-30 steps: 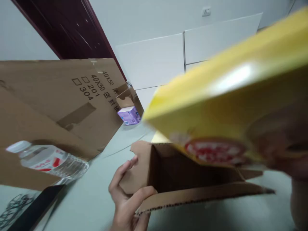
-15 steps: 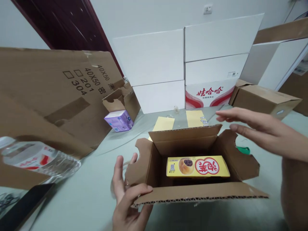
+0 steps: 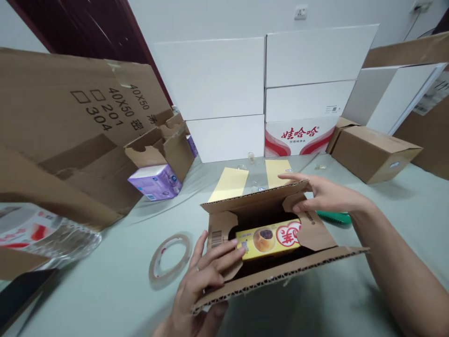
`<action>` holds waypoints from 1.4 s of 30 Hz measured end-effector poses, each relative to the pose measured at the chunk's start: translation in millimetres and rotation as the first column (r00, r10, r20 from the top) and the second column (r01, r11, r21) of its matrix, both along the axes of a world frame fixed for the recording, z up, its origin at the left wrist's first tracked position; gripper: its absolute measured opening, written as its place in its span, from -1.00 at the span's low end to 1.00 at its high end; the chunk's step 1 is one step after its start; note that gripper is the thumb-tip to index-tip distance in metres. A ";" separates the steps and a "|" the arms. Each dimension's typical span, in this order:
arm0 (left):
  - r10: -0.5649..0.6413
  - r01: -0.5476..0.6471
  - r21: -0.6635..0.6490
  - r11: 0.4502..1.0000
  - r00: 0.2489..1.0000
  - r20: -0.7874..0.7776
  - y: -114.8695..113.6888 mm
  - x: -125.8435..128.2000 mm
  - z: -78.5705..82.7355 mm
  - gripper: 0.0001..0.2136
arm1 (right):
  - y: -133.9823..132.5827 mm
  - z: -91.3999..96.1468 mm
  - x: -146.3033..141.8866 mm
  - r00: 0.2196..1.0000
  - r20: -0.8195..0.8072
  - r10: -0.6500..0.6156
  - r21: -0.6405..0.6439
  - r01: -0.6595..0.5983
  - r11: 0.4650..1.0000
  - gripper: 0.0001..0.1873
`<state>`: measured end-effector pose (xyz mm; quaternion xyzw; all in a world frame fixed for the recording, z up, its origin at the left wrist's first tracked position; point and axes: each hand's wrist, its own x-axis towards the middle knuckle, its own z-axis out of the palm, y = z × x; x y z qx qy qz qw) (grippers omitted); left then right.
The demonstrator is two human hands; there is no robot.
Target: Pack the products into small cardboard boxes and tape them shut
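Observation:
A small open cardboard box sits in front of me, its long front and back flaps raised. Inside lies a yellow snack box printed with a filled puff and red characters. My left hand lays its fingers on the left end flap, which leans inward, while its thumb is under the front flap. At the back right corner, my right hand has its thumb on the folded-in right end flap and its fingers around the back flap. The right flap covers the snack box's right end.
A tape roll lies left of the box, a green tool to its right. Yellow paper sheets, a purple tissue pack, a closed carton, a water bottle and white boxes stand around.
My right hand has come down from the air onto the box's back right corner. Both end flaps have swung inward, and my left fingers moved onto the left one. The tape roll now shows.

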<state>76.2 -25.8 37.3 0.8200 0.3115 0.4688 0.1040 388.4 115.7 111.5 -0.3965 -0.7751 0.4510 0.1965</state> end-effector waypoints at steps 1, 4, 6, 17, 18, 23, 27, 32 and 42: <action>-0.004 0.005 -0.010 1.000 0.999 0.033 1.6 3.7 1.7 -0.87 | 1.2 -0.5 -0.8 0.999 0.013 0.032 0.033 -0.032 0.999 -0.16; 0.132 -0.122 -0.062 0.991 0.969 0.207 6.3 15.3 4.6 -0.85 | 8.3 1.5 9.7 0.980 0.082 0.184 0.154 -0.194 0.969 -0.41; 0.290 -0.280 -0.081 0.957 0.894 0.341 8.2 20.8 3.6 -0.71 | 12.3 5.0 21.3 0.955 0.046 0.293 0.152 -0.296 0.943 -0.54; 0.305 -0.103 -0.630 0.770 0.926 0.222 26.3 -19.3 22.0 -0.61 | -26.8 26.0 10.1 0.911 0.405 0.072 0.277 -0.197 0.940 -0.66; 0.320 -0.122 -0.620 0.775 0.922 0.218 25.6 -30.0 21.6 -0.59 | -29.3 26.3 9.6 0.915 0.400 0.058 0.309 -0.194 0.931 -0.66; 0.403 -0.558 -0.379 0.738 0.815 -0.416 -1.4 -84.6 -9.1 -0.42 | -25.0 20.4 15.4 0.926 0.373 0.059 0.394 -0.216 0.893 -0.68; 0.438 -0.709 -0.168 0.685 0.585 -0.683 -21.5 -111.1 -42.2 -0.41 | -14.6 9.0 23.2 0.921 0.388 0.040 0.441 -0.223 0.869 -0.65; 0.401 -0.654 -0.311 0.690 0.703 -0.588 -12.8 -119.6 -34.8 -0.85 | -9.5 0.9 32.1 0.913 0.406 0.031 0.442 -0.226 0.868 -0.58; 0.284 -0.139 -0.571 0.809 0.943 0.172 5.3 -39.4 36.7 -0.72 | -14.5 9.2 25.7 0.875 0.484 0.014 0.278 -0.169 0.946 -0.52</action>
